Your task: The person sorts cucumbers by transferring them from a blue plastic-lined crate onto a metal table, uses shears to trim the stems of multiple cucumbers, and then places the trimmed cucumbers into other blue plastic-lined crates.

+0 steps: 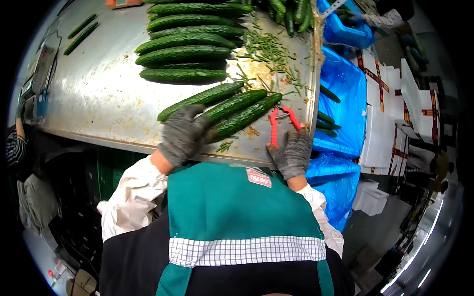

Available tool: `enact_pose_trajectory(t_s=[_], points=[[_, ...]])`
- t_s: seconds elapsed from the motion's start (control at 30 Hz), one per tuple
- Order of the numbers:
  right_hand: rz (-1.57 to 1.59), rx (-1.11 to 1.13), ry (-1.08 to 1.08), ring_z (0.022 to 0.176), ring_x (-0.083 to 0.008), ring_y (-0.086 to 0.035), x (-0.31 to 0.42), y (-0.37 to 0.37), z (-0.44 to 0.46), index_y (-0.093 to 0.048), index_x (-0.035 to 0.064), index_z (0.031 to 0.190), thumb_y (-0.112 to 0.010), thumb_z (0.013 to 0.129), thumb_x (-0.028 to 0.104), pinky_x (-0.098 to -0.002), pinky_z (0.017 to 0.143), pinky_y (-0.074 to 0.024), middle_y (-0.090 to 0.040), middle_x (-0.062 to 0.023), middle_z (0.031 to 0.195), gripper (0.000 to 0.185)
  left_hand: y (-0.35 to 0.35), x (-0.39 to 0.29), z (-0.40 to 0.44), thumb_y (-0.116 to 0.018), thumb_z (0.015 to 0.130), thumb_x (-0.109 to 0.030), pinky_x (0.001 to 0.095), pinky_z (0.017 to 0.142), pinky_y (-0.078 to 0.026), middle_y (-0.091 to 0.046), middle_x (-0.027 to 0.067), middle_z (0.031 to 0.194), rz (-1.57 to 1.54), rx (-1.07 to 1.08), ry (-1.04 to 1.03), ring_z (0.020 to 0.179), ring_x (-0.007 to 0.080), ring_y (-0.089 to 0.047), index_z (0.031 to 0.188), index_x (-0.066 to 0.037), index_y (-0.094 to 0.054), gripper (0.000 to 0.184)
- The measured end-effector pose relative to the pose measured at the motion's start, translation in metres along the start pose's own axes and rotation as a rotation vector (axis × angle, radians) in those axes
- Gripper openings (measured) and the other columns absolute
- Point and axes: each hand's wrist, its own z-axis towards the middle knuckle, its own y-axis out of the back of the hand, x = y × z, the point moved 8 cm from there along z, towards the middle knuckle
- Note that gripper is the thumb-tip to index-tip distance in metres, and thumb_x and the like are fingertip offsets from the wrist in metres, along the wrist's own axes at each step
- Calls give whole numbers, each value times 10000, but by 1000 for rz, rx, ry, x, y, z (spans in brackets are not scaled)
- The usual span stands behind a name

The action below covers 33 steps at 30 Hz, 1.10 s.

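My left hand [185,134], in a grey knit glove, is closed over the near ends of two cucumbers, a middle one [237,104] and a front one [246,120]. Beside them lies another cucumber [200,100], its near end close to my fingers. My right hand [292,154], gloved the same way, grips red-handled snips [274,127]. The handles are spread apart, and the blades are at the stem end of the front cucumber; whether they touch the stem I cannot tell. Several cut stems [224,146] lie below the front cucumber.
A row of cucumbers [185,55] lies across the metal table [103,98], with a scatter of cut stems [269,48] beside it. Blue-lined bins [345,81] stand along the table's right edge, some holding cucumbers. White boxes [377,138] are farther right. Other people are at both sides.
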Motion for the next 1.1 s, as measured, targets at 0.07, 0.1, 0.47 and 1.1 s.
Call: enact_pose_trajectory(t_s=[0.07,0.1,0.47,1.1], points=[[-78,78,-91,1148,-427,-327,0,-5,8,-513,4,1002,-710,578,365,-483,974,-245,-348,-289,1233,590,-21,-35,22,-630,695,-355,429,858,-380,-446,139,1201,104,-25,-188,1081,333,-427,1007,-109,-565,402],[-107,120,-128,1144,-430,-330,3,-3,13,-528,1,1016,-686,584,379,-475,980,-241,-353,-287,1234,595,-37,-40,31,-624,693,-377,446,885,-348,-403,145,1248,111,15,-158,1121,337,-385,1029,-105,-552,439],[-31,136,-247,1143,-374,-337,0,-22,45,-517,34,1098,-604,644,375,-508,950,-249,-376,-230,1215,574,-80,-40,45,-624,671,-331,513,887,-308,-351,173,1301,165,3,-14,1129,361,-377,981,-47,-514,435],[1099,367,-430,685,-165,-544,-49,19,-65,-524,3,925,-527,791,192,-292,621,-436,-594,-90,764,232,-82,-25,34,-619,649,-248,550,970,-217,-248,177,1368,42,110,59,1217,351,-280,974,-16,-524,411]])
